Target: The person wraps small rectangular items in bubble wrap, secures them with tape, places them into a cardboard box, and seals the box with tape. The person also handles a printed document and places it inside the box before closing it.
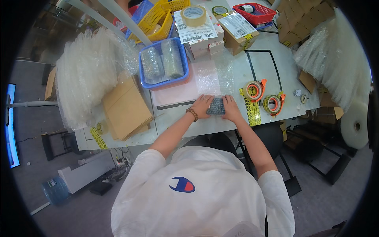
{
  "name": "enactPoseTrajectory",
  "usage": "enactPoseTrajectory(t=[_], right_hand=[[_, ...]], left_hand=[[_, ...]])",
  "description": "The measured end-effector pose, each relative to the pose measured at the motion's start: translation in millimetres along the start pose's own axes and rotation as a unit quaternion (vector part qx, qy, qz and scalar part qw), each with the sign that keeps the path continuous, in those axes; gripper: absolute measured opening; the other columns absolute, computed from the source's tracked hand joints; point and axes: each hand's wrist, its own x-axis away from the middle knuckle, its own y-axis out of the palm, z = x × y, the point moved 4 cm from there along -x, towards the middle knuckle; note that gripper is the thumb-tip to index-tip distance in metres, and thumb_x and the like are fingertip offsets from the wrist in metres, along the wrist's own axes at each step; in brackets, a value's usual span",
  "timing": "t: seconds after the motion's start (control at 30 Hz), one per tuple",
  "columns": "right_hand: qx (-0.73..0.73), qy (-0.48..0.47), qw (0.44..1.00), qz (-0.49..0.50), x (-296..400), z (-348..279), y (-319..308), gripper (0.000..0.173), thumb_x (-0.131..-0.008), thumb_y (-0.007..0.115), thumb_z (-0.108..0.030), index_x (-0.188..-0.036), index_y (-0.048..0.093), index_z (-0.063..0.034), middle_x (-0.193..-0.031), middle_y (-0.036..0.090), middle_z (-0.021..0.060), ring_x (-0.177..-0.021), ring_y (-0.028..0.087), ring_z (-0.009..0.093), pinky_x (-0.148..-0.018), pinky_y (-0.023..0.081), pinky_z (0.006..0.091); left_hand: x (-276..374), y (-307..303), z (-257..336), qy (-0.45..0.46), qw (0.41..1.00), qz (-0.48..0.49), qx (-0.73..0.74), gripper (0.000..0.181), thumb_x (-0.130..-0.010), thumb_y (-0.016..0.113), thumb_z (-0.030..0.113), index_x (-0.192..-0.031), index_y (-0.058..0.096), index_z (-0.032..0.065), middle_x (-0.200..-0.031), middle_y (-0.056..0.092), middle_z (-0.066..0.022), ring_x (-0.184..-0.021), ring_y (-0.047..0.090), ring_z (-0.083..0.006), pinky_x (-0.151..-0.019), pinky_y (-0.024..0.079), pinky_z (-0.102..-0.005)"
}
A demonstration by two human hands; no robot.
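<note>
My left hand (203, 106), with a beaded bracelet at the wrist, rests against the left side of a small dark packet (216, 106) that looks wrapped in bubble wrap. From the right side, my right hand (231, 107) presses on the same packet, so it sits gripped between both hands near the table's front edge. What is inside the packet cannot be made out. Just beyond the hands lie a pale pink sheet (174, 90) and clear bubble wrap (225, 72). To the right are two orange-handled tape dispensers, one with clear tape (251, 90) and one with yellow-black tape (271, 105).
A blue basket (165, 86) holds bubble-wrapped packages (172, 59). Flat cardboard (127, 109) and piled bubble wrap (86, 80) stand left. Behind are a labelled carton (251, 41), a large tape roll (194, 16) and a red basket (262, 19). More bubble wrap (343, 59) bulges at right.
</note>
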Motion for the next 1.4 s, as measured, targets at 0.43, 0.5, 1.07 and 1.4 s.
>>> enactPoseTrajectory(t=[0.43,0.5,1.07,1.4], right_hand=[[-0.143,0.048,0.964,-0.22,66.6,-10.0,35.8,0.101,-0.042,0.086,-0.032,-0.129,0.043,-0.0096,-0.116,0.045,0.024,-0.109,0.047,0.04,-0.093,0.042,0.0428],[-0.177,0.057,0.955,-0.232,71.1,-8.2,38.9,0.102,-0.042,0.087,-0.036,-0.13,0.043,-0.0077,-0.116,0.046,0.0248,-0.11,0.047,0.04,-0.094,0.042,0.0421],[-0.094,-0.021,0.995,0.014,70.5,-56.4,-36.7,0.076,-0.057,0.083,-0.031,-0.119,0.052,-0.0012,-0.127,0.044,0.0208,-0.119,0.042,0.038,-0.099,0.038,0.0426],[-0.028,-0.082,0.993,0.078,46.4,-68.7,27.8,0.066,-0.066,0.062,0.003,-0.127,0.039,0.0098,-0.143,0.025,0.0253,-0.132,0.027,0.042,-0.107,0.029,0.0429]], left_hand=[[82.8,34.3,25.8,-0.038,0.97,-0.054,0.233,0.095,-0.052,0.084,0.043,-0.131,0.045,0.0087,-0.114,0.045,-0.0187,-0.105,0.049,-0.0338,-0.093,0.042,-0.0389],[86.0,34.3,24.1,-0.055,0.964,-0.072,0.251,0.097,-0.053,0.084,0.047,-0.132,0.044,0.0087,-0.112,0.046,-0.0183,-0.103,0.049,-0.0331,-0.092,0.042,-0.0378],[47.0,21.4,-22.3,-0.135,0.959,-0.168,0.186,0.059,-0.058,0.073,0.065,-0.094,0.073,0.0183,-0.11,0.052,-0.0139,-0.109,0.046,-0.0328,-0.092,0.039,-0.0417],[0.5,-19.4,-45.3,-0.139,0.979,0.083,0.128,0.026,-0.076,0.07,0.034,-0.091,0.069,0.0119,-0.1,0.061,-0.0075,-0.089,0.06,-0.0256,-0.079,0.047,-0.038]])
